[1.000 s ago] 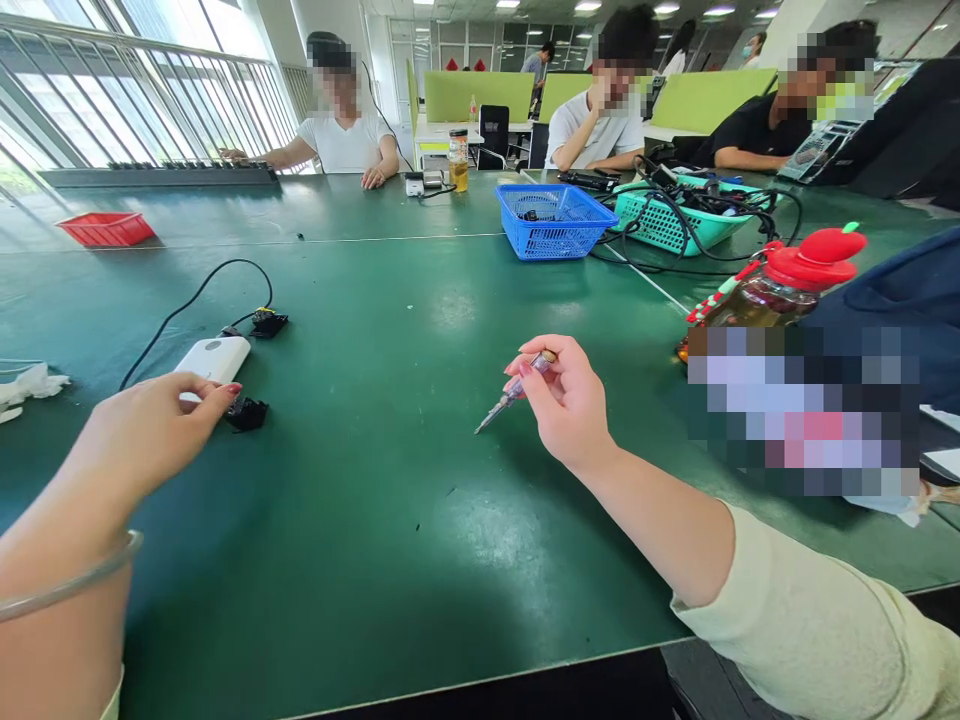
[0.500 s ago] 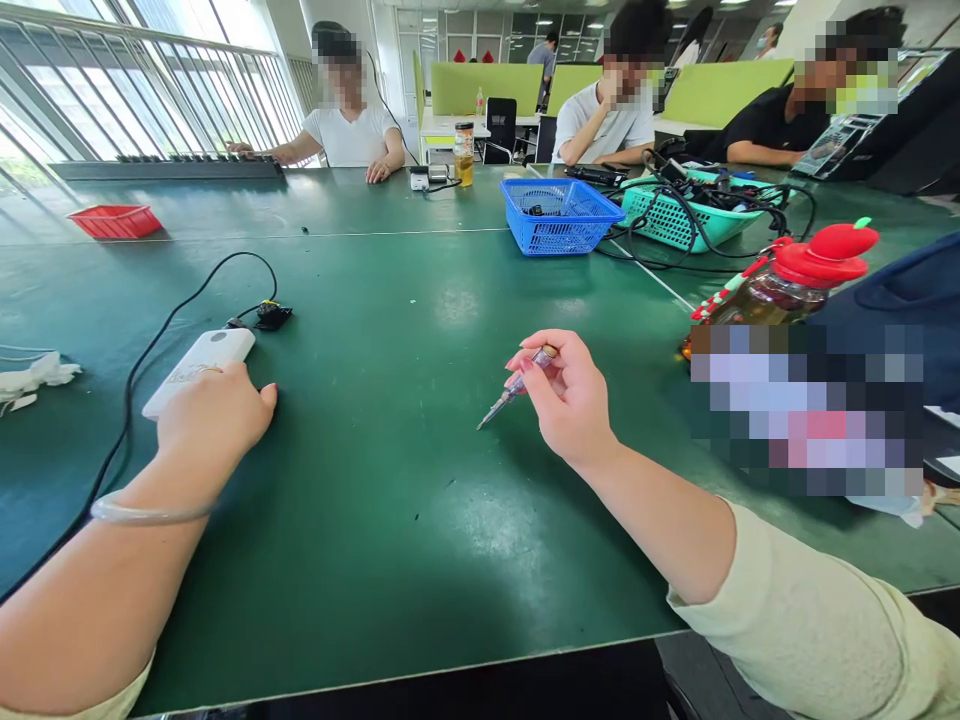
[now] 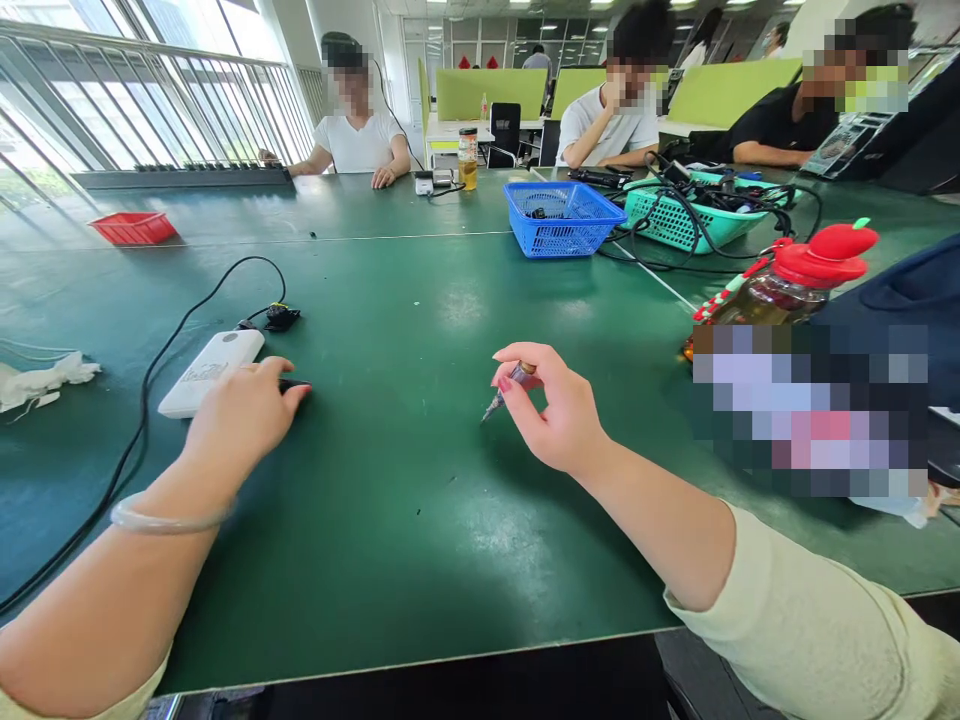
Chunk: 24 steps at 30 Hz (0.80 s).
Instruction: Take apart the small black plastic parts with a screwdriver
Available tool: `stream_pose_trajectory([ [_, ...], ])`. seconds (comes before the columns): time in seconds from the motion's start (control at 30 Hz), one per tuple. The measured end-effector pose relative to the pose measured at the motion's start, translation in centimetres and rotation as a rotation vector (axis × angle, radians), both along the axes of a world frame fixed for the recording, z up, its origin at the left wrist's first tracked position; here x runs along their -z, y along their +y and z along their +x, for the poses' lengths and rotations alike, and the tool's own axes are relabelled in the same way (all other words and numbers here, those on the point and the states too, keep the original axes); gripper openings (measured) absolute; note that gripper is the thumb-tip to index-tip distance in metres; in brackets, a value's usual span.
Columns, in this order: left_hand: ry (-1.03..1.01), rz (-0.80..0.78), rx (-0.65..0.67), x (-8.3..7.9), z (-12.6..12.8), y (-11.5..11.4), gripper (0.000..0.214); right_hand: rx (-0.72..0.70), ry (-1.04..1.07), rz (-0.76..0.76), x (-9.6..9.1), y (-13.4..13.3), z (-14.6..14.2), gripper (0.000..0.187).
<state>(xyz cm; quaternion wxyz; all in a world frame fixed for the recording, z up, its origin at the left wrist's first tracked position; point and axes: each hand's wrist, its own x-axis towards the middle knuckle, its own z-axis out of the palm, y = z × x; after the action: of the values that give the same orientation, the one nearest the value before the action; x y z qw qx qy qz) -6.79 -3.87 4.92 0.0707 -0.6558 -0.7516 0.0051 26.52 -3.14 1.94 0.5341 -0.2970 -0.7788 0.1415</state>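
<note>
Pinching a slim screwdriver (image 3: 520, 372) between thumb and fingers, the right hand (image 3: 559, 410) hangs over the middle of the green desk (image 3: 390, 560), the tool slanting down to the left; whether its tip touches the surface I cannot tell. The left hand (image 3: 244, 415), a pale bangle (image 3: 169, 517) at its wrist, lies against the near right side of a white power bank (image 3: 214, 370), its grip pinching a small black part (image 3: 292, 384) between thumb and forefinger, most of it hidden. Just past the far end of the power bank sits a black connector (image 3: 283, 318), and a black cable (image 3: 144, 405) loops along the left side toward the near edge. Farther off stand a red basket (image 3: 133, 228) at left, a blue basket (image 3: 564, 235) near the middle and, just beside it, a turquoise basket (image 3: 667, 222) heaped with dark cables. A red-lidded bottle (image 3: 821, 262) is at right, next to dark blue fabric (image 3: 907, 300). Three people sit across the desk
</note>
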Motion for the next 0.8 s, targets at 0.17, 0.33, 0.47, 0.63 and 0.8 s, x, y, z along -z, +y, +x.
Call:
stream_pose_trajectory([
  [0.17, -0.375, -0.035, 0.417, 0.8, 6.6, -1.4, 0.036, -0.005, -0.089, 0.019, 0.1, 0.0, -0.2, 0.034],
  [0.33, -0.436, -0.098, 0.657, 1.5, 12.7, -2.4, 0.035, 0.056, -0.054, 0.097, 0.4, 0.1, 0.1, 0.046],
  [0.47, -0.505, -0.074, 0.668, 2.6, 14.5, -1.9, 0.036, 0.133, 0.125, 0.103, 0.4, -0.1, 0.3, 0.038],
  [0.63, -0.664, -0.033, 0.624, 3.9, 14.4, -1.4, 0.045, 0.144, 0.225, 0.096, 0.1, -0.6, 0.1, 0.027],
  [0.8, -0.849, -0.064, 0.625, 4.5, 14.2, -1.4, 0.048, 0.054, 0.203, 0.140, 0.3, -0.9, -0.3, 0.023],
])
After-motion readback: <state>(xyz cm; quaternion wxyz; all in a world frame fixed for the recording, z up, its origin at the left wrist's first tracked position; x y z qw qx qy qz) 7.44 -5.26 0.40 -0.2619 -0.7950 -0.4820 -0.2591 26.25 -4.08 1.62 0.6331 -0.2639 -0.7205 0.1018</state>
